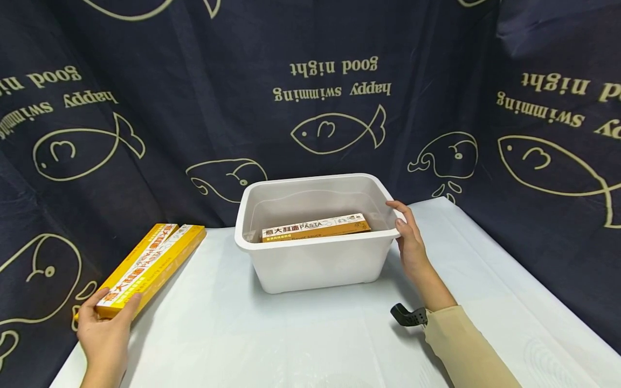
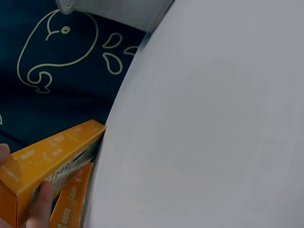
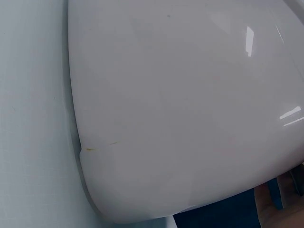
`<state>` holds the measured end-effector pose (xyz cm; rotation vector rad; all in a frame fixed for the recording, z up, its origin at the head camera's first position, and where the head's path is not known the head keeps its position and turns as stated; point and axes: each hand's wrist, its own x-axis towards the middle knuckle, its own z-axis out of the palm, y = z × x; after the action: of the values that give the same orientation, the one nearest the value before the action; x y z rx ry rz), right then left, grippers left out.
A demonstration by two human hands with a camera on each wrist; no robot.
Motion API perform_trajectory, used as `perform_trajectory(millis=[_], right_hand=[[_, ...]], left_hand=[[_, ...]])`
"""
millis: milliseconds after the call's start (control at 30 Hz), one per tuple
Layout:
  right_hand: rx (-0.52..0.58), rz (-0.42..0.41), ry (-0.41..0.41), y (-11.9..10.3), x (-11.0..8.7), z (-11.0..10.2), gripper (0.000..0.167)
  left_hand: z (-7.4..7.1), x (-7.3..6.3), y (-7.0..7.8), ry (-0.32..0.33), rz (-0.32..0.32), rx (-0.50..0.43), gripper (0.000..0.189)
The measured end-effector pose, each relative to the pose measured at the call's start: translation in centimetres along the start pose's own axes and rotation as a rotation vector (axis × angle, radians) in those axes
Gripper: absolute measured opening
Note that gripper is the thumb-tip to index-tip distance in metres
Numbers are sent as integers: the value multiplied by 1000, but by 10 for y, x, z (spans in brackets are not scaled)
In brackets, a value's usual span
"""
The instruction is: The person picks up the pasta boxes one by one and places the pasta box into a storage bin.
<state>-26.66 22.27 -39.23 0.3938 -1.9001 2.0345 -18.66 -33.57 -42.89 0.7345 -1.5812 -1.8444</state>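
At the left edge of the table, my left hand [image 1: 104, 337] grips the near end of a yellow pasta box [image 1: 157, 269], thumb on one side and fingers on the other. The left wrist view shows this pasta box [image 2: 57, 152] tilted over a second yellow box [image 2: 71, 199]. That second pasta box [image 1: 138, 253] lies alongside on the left in the head view. My right hand [image 1: 412, 242] holds the right rim of a white plastic bin [image 1: 320, 267]. Inside the bin leans a brown-and-white pasta box [image 1: 315, 227], its lower part hidden by the front wall.
A white cover lies over the table [image 1: 218, 334]. Behind and at both sides hangs a dark blue curtain [image 1: 335, 32] with fish drawings and lettering, close behind the bin. A black strap piece [image 1: 408, 315] sticks out from my right wrist.
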Motion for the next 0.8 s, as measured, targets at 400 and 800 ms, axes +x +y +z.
perform_trajectory(millis=[400, 800], right_hand=[[-2, 3, 4, 0, 0, 0, 52], [9, -9, 5, -2, 0, 0, 52]], left_hand=[[0, 4, -1, 43, -35, -258, 81], [0, 3, 2, 58, 12, -337, 76]])
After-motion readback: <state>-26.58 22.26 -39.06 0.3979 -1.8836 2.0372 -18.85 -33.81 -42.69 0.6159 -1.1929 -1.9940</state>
